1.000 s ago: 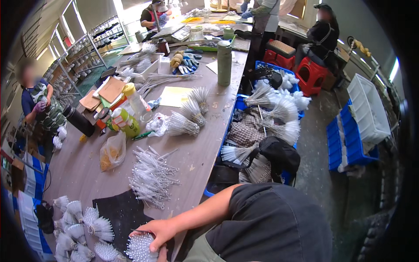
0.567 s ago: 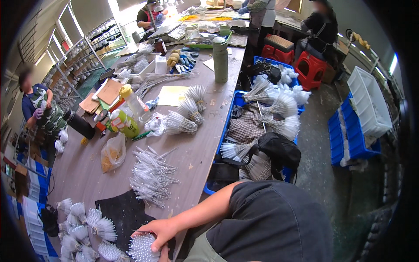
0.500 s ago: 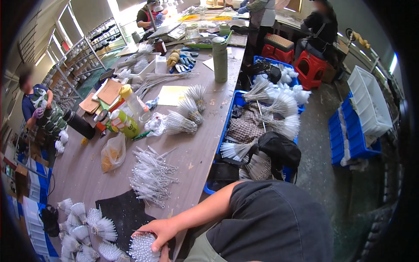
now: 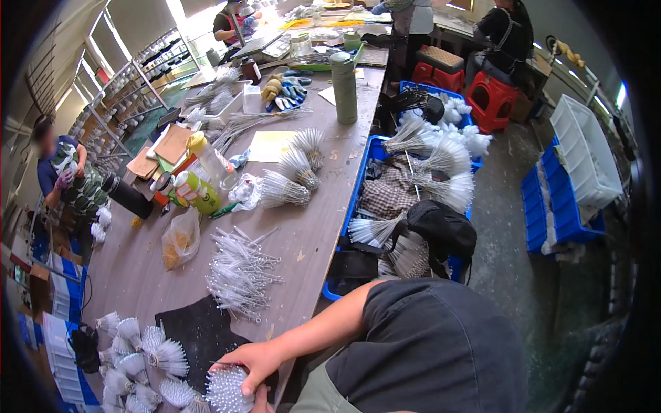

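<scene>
At the bottom edge, my right hand point(image 4: 256, 363) curls round a bundle of thin white-tipped brushes point(image 4: 229, 389), the tips facing up. A thin dark strip pokes out beside its fingers; its kind is unclear. Only a finger or so of my left hand point(image 4: 261, 399) shows, pressed to the bundle's lower right side; the rest is out of the picture. Beneath lies a black cloth point(image 4: 200, 337) at the table's near edge. Left of it stand several similar brush bundles point(image 4: 131, 365). Beyond the cloth lies a loose heap of wire-stemmed brushes point(image 4: 242, 272).
The table point(image 4: 313, 230) also bears more brush bundles point(image 4: 284, 188), a plastic bag point(image 4: 181, 237), bottles point(image 4: 197, 193), gloves point(image 4: 286, 93) and a green flask point(image 4: 343, 89). Blue crates point(image 4: 330, 286) of bundles and a black bag point(image 4: 441, 230) stand right. Several co-workers are around.
My hands keep nearly the same grip on the bundle. The whole view has shifted slightly. The person at the far right has turned a little.
</scene>
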Available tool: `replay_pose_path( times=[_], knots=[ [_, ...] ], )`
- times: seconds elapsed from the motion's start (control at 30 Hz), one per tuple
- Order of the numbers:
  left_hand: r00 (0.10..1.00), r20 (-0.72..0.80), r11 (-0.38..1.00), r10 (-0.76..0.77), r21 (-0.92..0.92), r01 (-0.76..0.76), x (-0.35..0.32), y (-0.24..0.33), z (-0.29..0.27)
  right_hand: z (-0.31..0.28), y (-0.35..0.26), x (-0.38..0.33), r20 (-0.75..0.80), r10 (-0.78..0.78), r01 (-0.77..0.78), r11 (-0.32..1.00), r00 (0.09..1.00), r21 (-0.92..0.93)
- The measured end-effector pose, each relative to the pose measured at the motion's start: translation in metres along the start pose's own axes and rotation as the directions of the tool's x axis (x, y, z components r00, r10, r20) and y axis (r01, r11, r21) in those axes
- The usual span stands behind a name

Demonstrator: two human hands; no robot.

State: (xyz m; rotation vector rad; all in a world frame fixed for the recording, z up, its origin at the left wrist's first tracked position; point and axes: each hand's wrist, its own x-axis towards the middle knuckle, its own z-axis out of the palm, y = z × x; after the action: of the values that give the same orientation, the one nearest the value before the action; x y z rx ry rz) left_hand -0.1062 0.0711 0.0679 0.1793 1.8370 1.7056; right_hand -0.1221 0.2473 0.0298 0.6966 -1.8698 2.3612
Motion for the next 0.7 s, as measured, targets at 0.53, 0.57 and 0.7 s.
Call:
replay_pose_path(
  times=[0.53, 0.57, 0.7],
  knots=[
    [0.974, -0.227, 0.991, -0.011, 0.128, 0.041, -0.011, -0.008, -0.001, 0.008, 0.004, -0.004, 0.02, 0.08, -0.081, 0.993, 0.997, 0.084],
    [0.973, -0.23, 0.991, -0.009, 0.127, 0.039, -0.011, -0.009, -0.002, 0.009, 0.004, -0.003, 0.018, 0.082, -0.084, 0.994, 0.996, 0.072],
    [0.978, -0.21, 0.996, 0.002, 0.092, 0.018, -0.014, -0.008, -0.003, 0.01, 0.004, -0.003, 0.042, 0.137, -0.141, 0.983, 0.99, 0.121]
  ],
)
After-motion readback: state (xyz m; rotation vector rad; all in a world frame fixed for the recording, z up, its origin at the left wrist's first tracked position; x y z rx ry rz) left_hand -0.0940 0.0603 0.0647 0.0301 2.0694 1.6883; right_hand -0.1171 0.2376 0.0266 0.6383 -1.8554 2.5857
